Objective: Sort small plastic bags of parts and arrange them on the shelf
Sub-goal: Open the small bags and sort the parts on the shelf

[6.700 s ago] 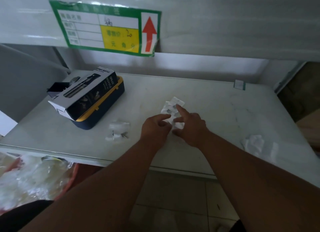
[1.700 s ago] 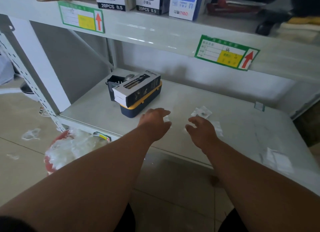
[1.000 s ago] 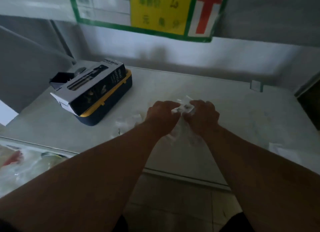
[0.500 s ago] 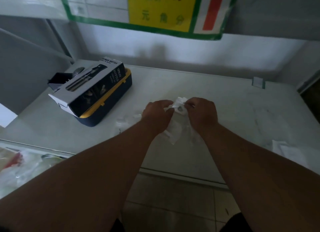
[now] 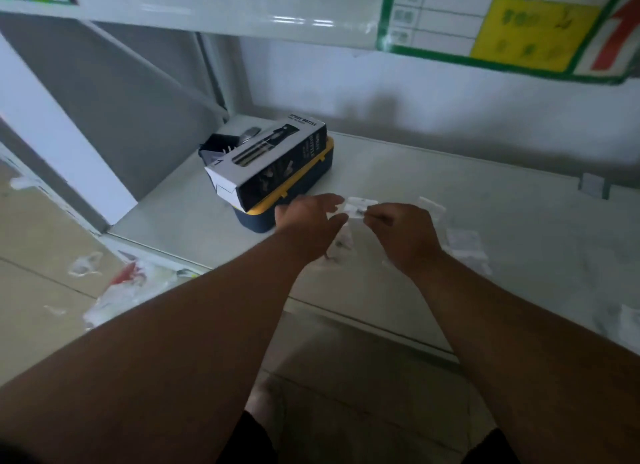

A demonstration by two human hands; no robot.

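Observation:
My right hand (image 5: 403, 236) pinches one end of a small clear plastic bag (image 5: 360, 207) and holds it just above the white shelf (image 5: 433, 172). Next to the bag's other end is my left hand (image 5: 311, 224), fingers loosely spread; I cannot tell if they touch the bag. Another small bag (image 5: 341, 243) lies under the gap between my hands. A loose pile of small bags (image 5: 464, 247) lies on the shelf right of my right hand. One more bag (image 5: 429, 203) lies just beyond it.
A grey-and-black spray bottle box (image 5: 273, 158) lies on a blue and yellow case (image 5: 304, 195) at the shelf's left, close to my left hand. An upper shelf with a green label (image 5: 502, 23) hangs overhead. More plastic (image 5: 627, 321) lies far right. Below left, a red basin of bags (image 5: 128, 283) stands on the floor.
My hands have drawn apart: the left has loosened its grip and spread its fingers, while the right keeps the small bag pinched. The view has swung left, showing the floor.

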